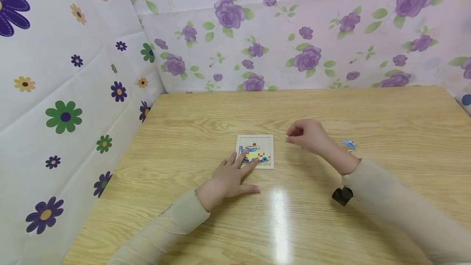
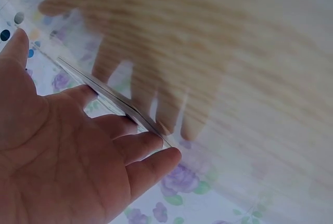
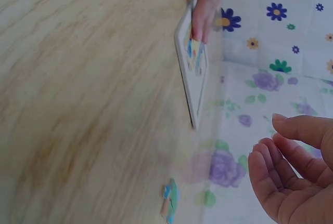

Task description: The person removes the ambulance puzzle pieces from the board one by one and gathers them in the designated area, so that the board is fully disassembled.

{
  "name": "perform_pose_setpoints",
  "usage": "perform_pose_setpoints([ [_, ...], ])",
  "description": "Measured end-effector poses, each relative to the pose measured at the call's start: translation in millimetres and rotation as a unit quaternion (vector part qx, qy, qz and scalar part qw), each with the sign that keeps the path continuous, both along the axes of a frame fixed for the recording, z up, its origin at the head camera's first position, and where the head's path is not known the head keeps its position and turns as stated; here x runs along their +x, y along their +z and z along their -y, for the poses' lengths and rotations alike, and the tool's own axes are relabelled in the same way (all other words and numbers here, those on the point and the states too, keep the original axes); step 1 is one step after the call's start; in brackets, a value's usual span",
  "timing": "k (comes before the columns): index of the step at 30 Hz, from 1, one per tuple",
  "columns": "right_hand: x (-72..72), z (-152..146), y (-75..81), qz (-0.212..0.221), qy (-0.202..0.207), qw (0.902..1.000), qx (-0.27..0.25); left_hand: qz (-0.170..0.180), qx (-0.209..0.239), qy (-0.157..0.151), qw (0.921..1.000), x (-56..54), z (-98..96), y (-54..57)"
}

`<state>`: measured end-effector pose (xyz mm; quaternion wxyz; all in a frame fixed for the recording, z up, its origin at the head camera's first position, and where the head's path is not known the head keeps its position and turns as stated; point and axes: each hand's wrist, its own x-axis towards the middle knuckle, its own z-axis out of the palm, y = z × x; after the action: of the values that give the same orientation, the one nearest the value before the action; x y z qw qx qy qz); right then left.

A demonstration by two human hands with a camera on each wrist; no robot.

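Note:
A small square jigsaw puzzle in a white frame [image 1: 254, 135] lies on the table. Colourful pieces showing a yellow vehicle fill its lower part; the upper part shows a pale base. My left hand [image 1: 229, 177] spreads its fingers over the frame's lower left, fingertips resting on the pieces. To the right of the frame, my right hand [image 1: 307, 136] hovers above the table with loosely curled fingers. In the right wrist view, a gap separates thumb from forefinger [image 3: 294, 151], and no piece shows between them. Loose puzzle pieces [image 1: 348, 144] lie beyond the right wrist, partly hidden.
The wooden table [image 1: 176, 134] runs back to a floral cloth [image 1: 257, 32], with another flowered cloth [image 1: 73, 93] along the left side. A small dark object [image 1: 342, 196] sits at the right sleeve. A tiny blue bit [image 1: 303, 147] shows beneath the right hand.

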<state>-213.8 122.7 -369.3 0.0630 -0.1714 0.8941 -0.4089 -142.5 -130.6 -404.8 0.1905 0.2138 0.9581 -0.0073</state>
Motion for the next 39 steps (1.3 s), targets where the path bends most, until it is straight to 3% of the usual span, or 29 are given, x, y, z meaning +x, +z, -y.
perform_pose_setpoints([
  [12, -4.8, 29, -19.6, 0.003, 0.043, 0.9991, 0.000, 0.002, -0.009, 0.003, 0.9999, -1.3, -1.5, -1.9],
  [23, -8.9, 55, -23.6, 0.014, 0.087, 0.9961, 0.012, -0.006, -0.022, -0.002, 0.9997, -1.8, -1.6, -1.8],
  [30, -12.4, 66, -32.0, 0.038, 0.098, 0.9942, 0.025, -0.004, -0.016, -0.008, 0.9998, -0.9, -1.2, -0.1],
  [39, -13.8, 74, -39.2, 0.021, 0.103, 0.9936, 0.040, -0.003, -0.011, -0.011, 0.9999, -0.6, -0.7, 0.4],
])
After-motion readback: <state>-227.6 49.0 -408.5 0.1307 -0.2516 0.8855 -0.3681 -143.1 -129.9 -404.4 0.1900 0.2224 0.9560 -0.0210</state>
